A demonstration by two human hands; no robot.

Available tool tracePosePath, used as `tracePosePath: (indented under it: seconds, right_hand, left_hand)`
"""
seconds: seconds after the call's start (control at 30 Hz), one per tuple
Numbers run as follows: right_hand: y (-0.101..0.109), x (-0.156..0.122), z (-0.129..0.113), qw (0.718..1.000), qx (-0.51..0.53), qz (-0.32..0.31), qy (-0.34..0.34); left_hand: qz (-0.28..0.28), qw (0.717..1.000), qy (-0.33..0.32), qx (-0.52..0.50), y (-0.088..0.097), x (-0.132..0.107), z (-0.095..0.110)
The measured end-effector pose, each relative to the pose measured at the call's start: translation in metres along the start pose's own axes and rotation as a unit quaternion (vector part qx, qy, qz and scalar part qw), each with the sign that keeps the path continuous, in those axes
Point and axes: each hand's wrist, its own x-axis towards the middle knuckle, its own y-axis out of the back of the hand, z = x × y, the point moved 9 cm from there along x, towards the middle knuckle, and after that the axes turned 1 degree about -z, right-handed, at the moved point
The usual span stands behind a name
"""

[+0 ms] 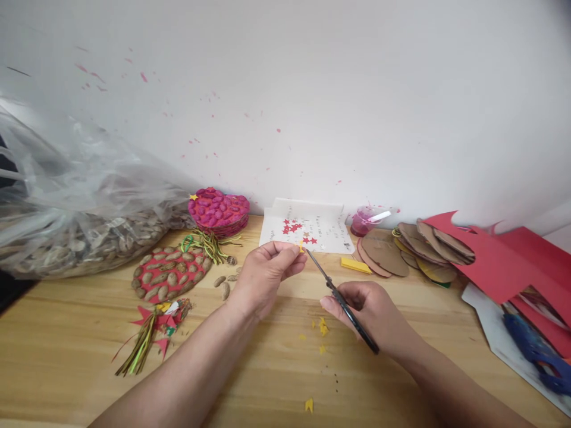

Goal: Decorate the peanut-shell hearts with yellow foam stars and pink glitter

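Note:
My left hand [267, 270] is closed in a pinch on a tiny yellow paper piece [301, 245] above the wooden table [66, 351]. My right hand [372, 312] grips small black scissors [341, 300], whose tips point up-left and meet the yellow piece. Yellow paper scraps [322, 326] lie on the table below my hands. Just behind, a white sheet [323, 229] carries several small red stars [292, 226].
A clear plastic bag of shells [75, 220] fills the left. A pink shell heart [218, 209], a red shell piece [169, 273], loose shells, cardboard discs [383, 252], a yellow strip [355, 265], a pink cup [362, 221], red paper [495, 261] and a blue tool [539, 356] surround my hands.

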Motion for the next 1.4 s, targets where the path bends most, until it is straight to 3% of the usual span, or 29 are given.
tracePosePath:
  seconds: [1.4]
  right_hand:
    - [-0.0006,0.0004,0.0017,1.0,-0.003,0.002,0.006]
  left_hand:
    - [0.001,1.0,0.013,0.009,-0.0033,-0.0024,-0.0032]
